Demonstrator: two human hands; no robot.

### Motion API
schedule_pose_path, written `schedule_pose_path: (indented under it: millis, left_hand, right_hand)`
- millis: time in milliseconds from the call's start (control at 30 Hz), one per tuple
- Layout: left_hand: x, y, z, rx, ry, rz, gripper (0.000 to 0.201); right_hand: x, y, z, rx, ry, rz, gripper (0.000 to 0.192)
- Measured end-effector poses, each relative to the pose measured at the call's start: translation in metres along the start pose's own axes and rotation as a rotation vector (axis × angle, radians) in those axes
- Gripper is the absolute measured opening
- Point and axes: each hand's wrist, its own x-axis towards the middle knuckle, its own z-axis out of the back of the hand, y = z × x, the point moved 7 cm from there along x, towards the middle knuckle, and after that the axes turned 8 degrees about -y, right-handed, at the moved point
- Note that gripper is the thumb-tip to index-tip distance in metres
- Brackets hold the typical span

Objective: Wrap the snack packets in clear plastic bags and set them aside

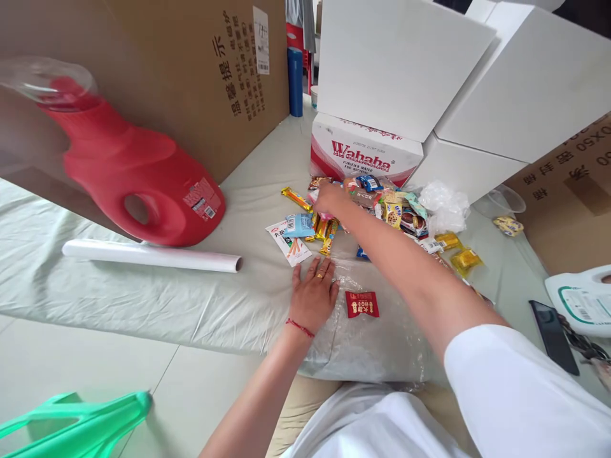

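My left hand lies flat with its fingers stretched out, a red string bracelet at the wrist. It rests by the lower ends of several yellow snack sticks and near a white snack packet with a blue packet over it. To its right is a small red packet. My right hand reaches across to the left part of a heap of wrapped snacks. Its fingers are curled down at a pink wrapper; what they hold is hidden. Another yellow stick packet lies just left of it.
A Wahaha carton and white boxes stand behind the snacks. On the left are a red detergent bottle, a white roll and a large cardboard box. A phone and white jug are on the right.
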Motion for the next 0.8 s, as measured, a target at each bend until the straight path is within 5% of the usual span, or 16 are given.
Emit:
schedule_pose_path:
  millis: [200,333,433,600,700,800]
  left_hand:
    - [0.0,0.0,0.001,-0.009,-0.01,0.001,0.052]
    - [0.0,0.001,0.0,-0.005,-0.007,-0.004,0.051]
    - [0.0,0.001,-0.001,0.014,-0.003,-0.005,0.051]
    - [0.0,0.0,-0.003,0.058,-0.001,-0.014,0.051]
    - [0.001,-0.001,-0.003,0.073,-0.005,-0.022,0.051]
    - [0.001,-0.001,-0.003,0.066,-0.006,-0.023,0.051]
  right_hand:
    - [-0.079,-0.094,0.059,-0.033,-0.191,-0.031,0.084]
    - [-0.109,-0.138,0.077,0.093,-0.285,-0.235,0.08]
    - [-0.093,-0.098,0.062,0.136,-0.261,-0.207,0.08]
    - [-0.044,-0.023,0.005,0.039,-0.076,-0.237,0.094]
    - [-0.036,-0.009,-0.015,0.033,-0.012,-0.211,0.089]
    - [-0.053,-0.012,-0.005,0.028,-0.046,-0.119,0.088]
